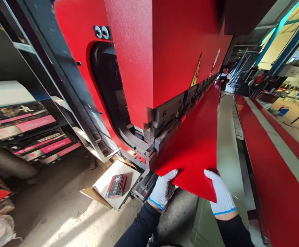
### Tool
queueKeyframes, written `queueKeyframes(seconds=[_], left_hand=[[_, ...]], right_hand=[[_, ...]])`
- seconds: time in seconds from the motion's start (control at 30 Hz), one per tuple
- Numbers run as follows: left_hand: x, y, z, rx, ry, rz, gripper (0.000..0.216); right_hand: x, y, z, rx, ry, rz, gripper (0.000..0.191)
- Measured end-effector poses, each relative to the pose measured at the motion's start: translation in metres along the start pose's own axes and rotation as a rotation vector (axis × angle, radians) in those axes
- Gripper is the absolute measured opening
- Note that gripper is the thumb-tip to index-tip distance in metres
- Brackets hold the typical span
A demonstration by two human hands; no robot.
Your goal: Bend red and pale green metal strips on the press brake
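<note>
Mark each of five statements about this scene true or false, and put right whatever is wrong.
1. The left hand holds the near edge of the red sheet. True.
2. The right hand is bare. False: the right hand wears a white glove with a blue edge at the wrist.
3. A yellow warning sign is on the red machine. True.
4. The small black-and-red box lies on top of the red sheet. False: the box lies on a pale surface beside the machine.
5. Another person is near the far end of the red sheet. True.
</note>
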State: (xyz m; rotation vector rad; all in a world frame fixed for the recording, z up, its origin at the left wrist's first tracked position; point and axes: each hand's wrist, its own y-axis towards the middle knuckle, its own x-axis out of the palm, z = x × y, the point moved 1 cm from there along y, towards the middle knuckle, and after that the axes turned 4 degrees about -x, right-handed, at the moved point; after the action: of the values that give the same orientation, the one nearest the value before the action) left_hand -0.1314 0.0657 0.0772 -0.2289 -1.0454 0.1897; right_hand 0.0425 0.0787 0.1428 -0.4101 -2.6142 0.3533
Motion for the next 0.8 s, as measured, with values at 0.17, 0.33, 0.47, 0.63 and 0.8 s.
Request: queueKeyframes(seconds=[0.17, 0.33, 0.47, 0.63, 0.8], left_hand=[[-0.005, -0.001, -0.005, -0.036, 0.015, -0.015, 0.074], [0.0, -0.005, -0.005, -0.114, -0.029, -0.026, 0.058], [0.004, -0.008, 0.001, -0.082, -0.027, -0.018, 0.062], [0.006, -0.009, 0.002, -0.111, -0.014, -0.009, 0.063], [0.01, -0.011, 0.0, -0.127, -0.08, -0.025, 0.061]], right_hand=[[-0.005, -0.003, -0.002, -0.001, -0.032, 0.022, 0.046], [-0.007, -0.001, -0.005, 0.004, -0.046, 0.054, 0.045], [-0.002, -0.008, -0.009, -0.027, -0.05, 0.061, 0.04], [0.008, -0.017, -0.02, -0.126, -0.133, 0.064, 0.025], [0.01, -0.008, -0.022, -0.298, -0.271, -0.003, 0.016]])
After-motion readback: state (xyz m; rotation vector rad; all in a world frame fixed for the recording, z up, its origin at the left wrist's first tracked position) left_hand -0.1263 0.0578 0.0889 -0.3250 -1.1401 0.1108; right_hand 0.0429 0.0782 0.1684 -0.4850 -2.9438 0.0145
